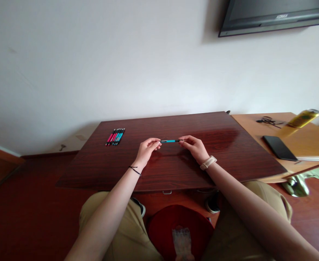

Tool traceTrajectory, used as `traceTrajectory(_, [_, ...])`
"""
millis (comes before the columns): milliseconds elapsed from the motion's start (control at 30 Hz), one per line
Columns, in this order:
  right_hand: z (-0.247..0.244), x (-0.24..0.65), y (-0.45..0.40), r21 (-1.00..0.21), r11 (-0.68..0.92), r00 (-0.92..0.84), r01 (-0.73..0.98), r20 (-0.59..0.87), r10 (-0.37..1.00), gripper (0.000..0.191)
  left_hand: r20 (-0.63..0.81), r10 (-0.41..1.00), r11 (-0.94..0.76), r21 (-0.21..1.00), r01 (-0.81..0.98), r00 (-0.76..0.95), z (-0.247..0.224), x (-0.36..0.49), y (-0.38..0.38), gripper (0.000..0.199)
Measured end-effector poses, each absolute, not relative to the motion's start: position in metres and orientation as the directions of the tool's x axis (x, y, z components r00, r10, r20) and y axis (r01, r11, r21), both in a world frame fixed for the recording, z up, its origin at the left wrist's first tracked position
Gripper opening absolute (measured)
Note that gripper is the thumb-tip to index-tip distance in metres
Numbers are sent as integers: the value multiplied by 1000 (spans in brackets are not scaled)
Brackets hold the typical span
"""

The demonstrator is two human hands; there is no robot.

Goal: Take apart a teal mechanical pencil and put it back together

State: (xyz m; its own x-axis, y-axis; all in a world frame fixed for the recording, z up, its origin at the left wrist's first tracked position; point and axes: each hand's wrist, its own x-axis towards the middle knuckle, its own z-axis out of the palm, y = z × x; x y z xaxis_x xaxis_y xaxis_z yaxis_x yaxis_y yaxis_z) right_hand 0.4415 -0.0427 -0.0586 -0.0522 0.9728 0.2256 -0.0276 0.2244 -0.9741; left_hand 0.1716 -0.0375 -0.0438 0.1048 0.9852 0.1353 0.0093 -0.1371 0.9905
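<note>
forearms (115,211), hands (145,150) holding pen (170,141), inside table edges (148,188)

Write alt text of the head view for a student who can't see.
A person's left hand and right hand hold a blue pen by its ends over a dark table. Pink and blue pens lie in a row at left; at right, a phone and yellow can are on a lighter desk.
</note>
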Motion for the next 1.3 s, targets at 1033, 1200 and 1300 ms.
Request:
traceTrajectory(1033, [-56, 441, -42, -983, 182, -33, 26, 181, 983, 40, 154, 982, -156, 988, 5, 109, -46, 173, -36, 40])
traceTrajectory(1200, [-51, 442, -46, -983, 175, -12, -53, 176, 984, 41, 160, 982, -163, 986, 28, 103, -40, 167, -35, 43])
traceTrajectory(1300, [-48, 448, -45, -971, 143, 70, -193, 131, 989, 42, 209, 977, -211, 977, 34, 48, -31, 152, -30, 44])
